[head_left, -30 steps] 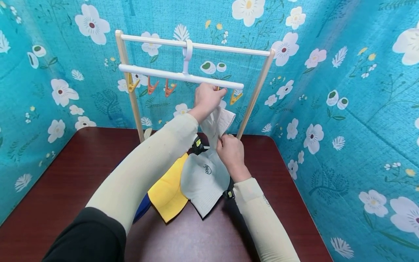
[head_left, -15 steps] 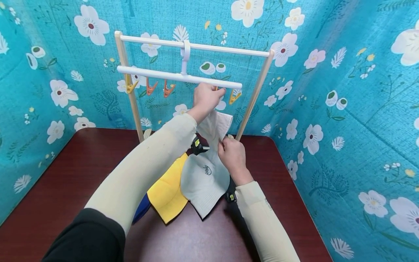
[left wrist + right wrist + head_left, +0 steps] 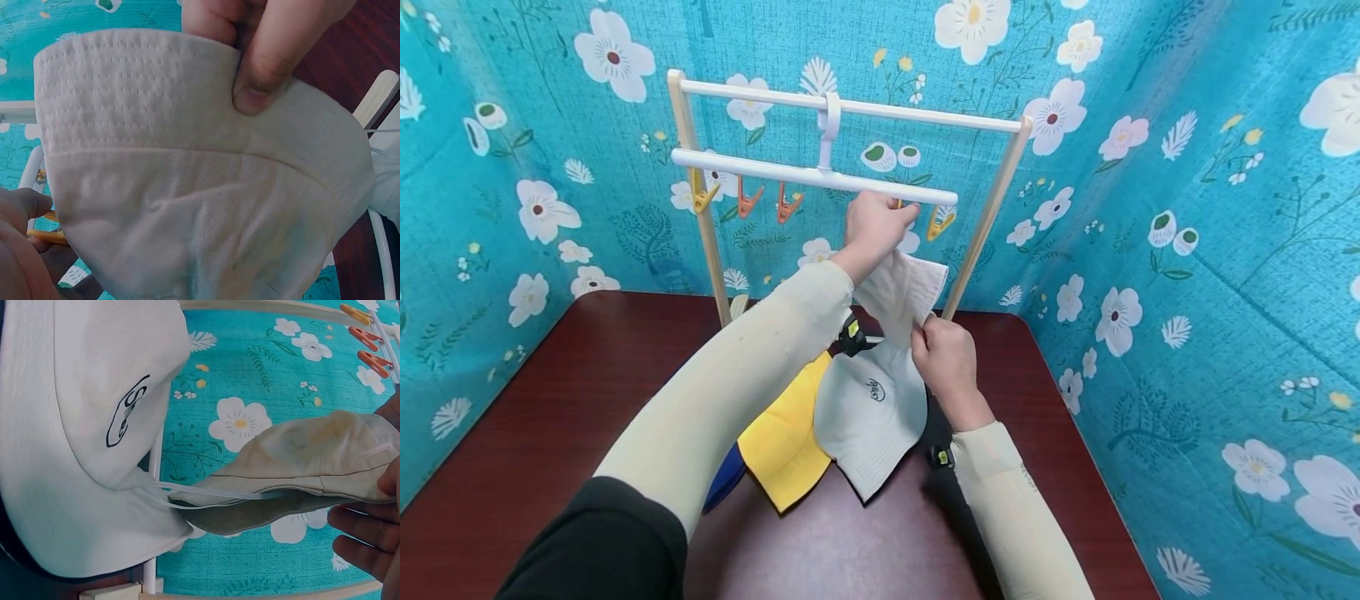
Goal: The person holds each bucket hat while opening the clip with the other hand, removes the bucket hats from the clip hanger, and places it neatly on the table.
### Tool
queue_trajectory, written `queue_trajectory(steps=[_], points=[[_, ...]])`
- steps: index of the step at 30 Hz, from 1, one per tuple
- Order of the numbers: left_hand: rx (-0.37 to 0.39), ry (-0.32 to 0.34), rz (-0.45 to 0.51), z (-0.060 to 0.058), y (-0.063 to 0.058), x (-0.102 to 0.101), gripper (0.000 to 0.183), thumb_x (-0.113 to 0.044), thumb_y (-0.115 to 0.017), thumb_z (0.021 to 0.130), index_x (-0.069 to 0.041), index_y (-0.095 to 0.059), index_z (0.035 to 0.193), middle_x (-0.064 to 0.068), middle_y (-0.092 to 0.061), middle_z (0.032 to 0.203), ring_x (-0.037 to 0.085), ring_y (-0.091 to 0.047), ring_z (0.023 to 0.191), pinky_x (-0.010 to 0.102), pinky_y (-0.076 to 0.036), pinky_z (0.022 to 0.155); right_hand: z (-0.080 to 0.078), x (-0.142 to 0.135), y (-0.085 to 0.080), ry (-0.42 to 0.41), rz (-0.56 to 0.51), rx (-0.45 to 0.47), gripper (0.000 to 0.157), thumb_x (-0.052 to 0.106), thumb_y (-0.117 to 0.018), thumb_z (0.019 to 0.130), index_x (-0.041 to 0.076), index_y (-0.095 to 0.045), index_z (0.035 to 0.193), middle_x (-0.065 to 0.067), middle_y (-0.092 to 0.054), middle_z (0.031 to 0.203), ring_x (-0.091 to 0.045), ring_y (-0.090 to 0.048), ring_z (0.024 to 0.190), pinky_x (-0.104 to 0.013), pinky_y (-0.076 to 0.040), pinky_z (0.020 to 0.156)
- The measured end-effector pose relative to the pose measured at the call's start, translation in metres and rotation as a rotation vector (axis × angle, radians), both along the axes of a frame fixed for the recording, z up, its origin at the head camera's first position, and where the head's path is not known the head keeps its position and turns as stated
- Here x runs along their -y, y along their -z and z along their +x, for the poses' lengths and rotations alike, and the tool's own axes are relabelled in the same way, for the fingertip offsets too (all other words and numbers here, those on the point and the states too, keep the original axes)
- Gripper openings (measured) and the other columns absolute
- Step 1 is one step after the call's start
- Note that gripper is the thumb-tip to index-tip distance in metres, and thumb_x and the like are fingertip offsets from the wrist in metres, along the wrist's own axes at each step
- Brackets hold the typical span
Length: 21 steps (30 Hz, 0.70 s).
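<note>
Below the white hanger bar (image 3: 760, 169), my left hand (image 3: 876, 225) pinches a yellow clothespin (image 3: 47, 236), mostly hidden behind the fingers. My right hand (image 3: 946, 354) grips the stitched brim of a cream bucket hat (image 3: 904, 292), thumb on one face in the left wrist view. The hat's crown hides part of my left hand's fingers there; whether the clothespin bites the hat I cannot tell. Under the hat, a pale grey bucket hat (image 3: 868, 408) with black lettering rests among other hats. White cords (image 3: 206, 492) stretch between it and the cream hat in the right wrist view.
A yellow hat (image 3: 786, 433) and a blue hat (image 3: 726, 479) overlap left of the grey one on the dark red table (image 3: 1045, 400). The hanger hooks onto a wooden rack (image 3: 925, 117). Two orange clothespins (image 3: 786, 204) and another yellow clothespin (image 3: 940, 223) hang from its bar.
My right hand has moved slightly right and down, drawing the cream hat's brim right and spreading it wider. My left hand stays at the clothespin under the bar.
</note>
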<state>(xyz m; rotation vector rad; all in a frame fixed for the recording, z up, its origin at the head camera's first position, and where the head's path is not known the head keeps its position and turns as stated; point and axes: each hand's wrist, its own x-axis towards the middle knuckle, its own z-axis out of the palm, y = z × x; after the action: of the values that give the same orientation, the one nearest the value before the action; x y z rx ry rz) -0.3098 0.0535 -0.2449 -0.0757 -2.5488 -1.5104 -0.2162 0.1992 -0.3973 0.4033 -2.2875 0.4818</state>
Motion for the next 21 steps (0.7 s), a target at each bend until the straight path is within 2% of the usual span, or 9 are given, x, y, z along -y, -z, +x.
queue_trajectory(steps=[4, 8, 13, 21], points=[[-0.004, 0.004, 0.011, 0.001, 0.0, 0.001, 0.052, -0.047, -0.07, 0.096, -0.016, -0.051, 0.058, -0.005, -0.041, 0.05, 0.012, -0.036, 0.048, 0.025, -0.028, 0.045, 0.003, -0.004, -0.001, -0.008, 0.013, -0.024, 0.029, 0.012, -0.062, 0.097, 0.009, -0.063, 0.068, -0.006, -0.056, 0.055, -0.02, -0.052, 0.047, -0.036, -0.04, 0.045], [-0.005, 0.0, 0.003, 0.002, -0.001, 0.001, 0.052, -0.047, -0.071, 0.095, -0.017, -0.052, 0.057, -0.005, -0.042, 0.051, 0.012, -0.037, 0.049, 0.026, -0.028, 0.046, 0.007, -0.01, -0.002, -0.017, 0.025, -0.045, 0.035, 0.011, -0.064, 0.096, 0.012, -0.057, 0.062, -0.005, -0.054, 0.054, -0.022, -0.054, 0.049, -0.037, -0.042, 0.045], [-0.01, -0.006, -0.008, 0.002, -0.001, 0.0, 0.051, -0.049, -0.071, 0.094, -0.018, -0.053, 0.058, -0.006, -0.04, 0.051, 0.012, -0.036, 0.049, 0.026, -0.028, 0.048, 0.015, -0.018, -0.005, -0.032, 0.016, -0.072, 0.04, 0.011, -0.064, 0.096, 0.012, -0.052, 0.059, -0.005, -0.048, 0.052, -0.022, -0.051, 0.047, -0.037, -0.039, 0.045], [-0.016, 0.005, 0.026, 0.0, 0.005, 0.002, 0.049, -0.047, -0.072, 0.094, -0.016, -0.055, 0.059, -0.005, -0.04, 0.051, 0.014, -0.037, 0.05, 0.027, -0.029, 0.047, 0.029, -0.027, -0.011, -0.043, 0.01, -0.098, 0.04, 0.01, -0.064, 0.097, 0.012, -0.049, 0.059, -0.004, -0.045, 0.051, -0.02, -0.044, 0.047, -0.034, -0.033, 0.047]])
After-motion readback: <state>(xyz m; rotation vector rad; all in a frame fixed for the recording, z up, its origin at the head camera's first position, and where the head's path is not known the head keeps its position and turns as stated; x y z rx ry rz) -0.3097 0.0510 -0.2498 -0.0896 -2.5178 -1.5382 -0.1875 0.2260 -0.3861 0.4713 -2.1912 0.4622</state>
